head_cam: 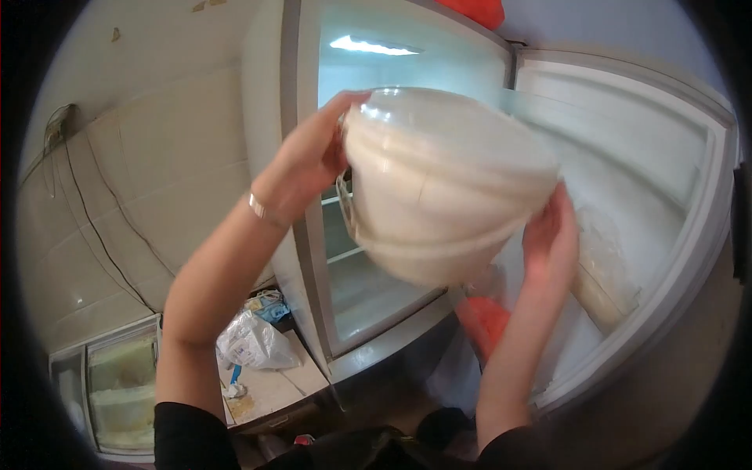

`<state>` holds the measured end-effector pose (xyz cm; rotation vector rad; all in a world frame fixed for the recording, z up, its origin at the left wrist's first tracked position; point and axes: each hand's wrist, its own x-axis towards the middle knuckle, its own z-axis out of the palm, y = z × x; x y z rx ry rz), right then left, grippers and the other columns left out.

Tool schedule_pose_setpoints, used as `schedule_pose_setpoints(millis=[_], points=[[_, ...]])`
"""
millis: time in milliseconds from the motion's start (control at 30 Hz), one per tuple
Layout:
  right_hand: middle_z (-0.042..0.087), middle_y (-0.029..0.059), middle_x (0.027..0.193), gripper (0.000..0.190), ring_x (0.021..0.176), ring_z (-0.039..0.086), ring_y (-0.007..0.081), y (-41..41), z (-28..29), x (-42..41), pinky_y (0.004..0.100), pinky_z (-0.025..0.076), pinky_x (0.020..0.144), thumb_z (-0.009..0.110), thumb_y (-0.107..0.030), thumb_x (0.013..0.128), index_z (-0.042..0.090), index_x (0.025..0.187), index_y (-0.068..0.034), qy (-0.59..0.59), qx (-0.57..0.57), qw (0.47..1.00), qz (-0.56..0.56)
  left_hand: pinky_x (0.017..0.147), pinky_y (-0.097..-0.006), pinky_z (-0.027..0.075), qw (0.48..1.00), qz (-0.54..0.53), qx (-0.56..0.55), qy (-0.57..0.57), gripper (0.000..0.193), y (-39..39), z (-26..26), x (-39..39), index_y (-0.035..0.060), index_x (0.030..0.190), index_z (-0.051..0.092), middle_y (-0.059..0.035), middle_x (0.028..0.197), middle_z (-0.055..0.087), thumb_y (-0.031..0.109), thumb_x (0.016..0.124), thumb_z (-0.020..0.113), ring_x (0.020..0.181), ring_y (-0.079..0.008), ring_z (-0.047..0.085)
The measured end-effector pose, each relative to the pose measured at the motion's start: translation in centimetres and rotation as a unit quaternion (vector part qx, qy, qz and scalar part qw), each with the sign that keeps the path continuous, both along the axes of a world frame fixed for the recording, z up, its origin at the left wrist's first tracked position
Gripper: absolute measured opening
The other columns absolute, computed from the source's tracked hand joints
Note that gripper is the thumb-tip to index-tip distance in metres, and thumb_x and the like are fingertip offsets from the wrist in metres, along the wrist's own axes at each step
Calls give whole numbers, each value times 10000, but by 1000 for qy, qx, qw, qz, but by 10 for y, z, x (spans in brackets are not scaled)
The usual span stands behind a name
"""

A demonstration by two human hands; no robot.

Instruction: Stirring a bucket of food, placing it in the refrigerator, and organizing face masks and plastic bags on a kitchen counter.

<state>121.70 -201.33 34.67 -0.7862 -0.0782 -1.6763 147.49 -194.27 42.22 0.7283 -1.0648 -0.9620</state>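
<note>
Both my hands hold up a large cream-coloured plastic bucket (435,200), tilted, in front of an upright refrigerator. My left hand (308,158) grips its upper left side by the rim; a wire-like handle hangs along that side. On the lower right side of the bucket rests my right hand (551,229), its fingers partly hidden behind it. The glossy top looks like a clear lid or film, but blur leaves this unclear. Behind the bucket is the lit refrigerator interior (376,294) with shelves.
The refrigerator door (652,135) stands open at the right, with a wrapped item (605,288) in its lower shelf. At lower left, a white plastic bag (258,343) lies on a worktop (282,388). Cables (97,235) hang on the tiled wall. A red bag (487,320) is below the bucket.
</note>
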Motion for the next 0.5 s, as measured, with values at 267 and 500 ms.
schedule_pose_setpoints(millis=[267, 500], points=[[587, 142, 939, 205, 881, 577, 174, -133, 91, -5, 230, 484, 780, 573, -62, 794, 531, 947, 68, 28, -47, 991, 120, 543, -229, 370, 979, 194, -29, 63, 255, -38, 71, -37, 74, 852, 564, -31, 773, 491, 282, 726, 644, 648, -109, 435], [596, 140, 825, 168, 729, 616, 182, -175, 96, 49, 237, 538, 660, 569, -61, 775, 511, 866, 68, -3, -10, 989, 150, 671, -270, 438, 973, 213, -49, 73, 321, -69, 78, -7, 36, 922, 548, -78, 905, 523, 284, 732, 625, 808, -155, 514]])
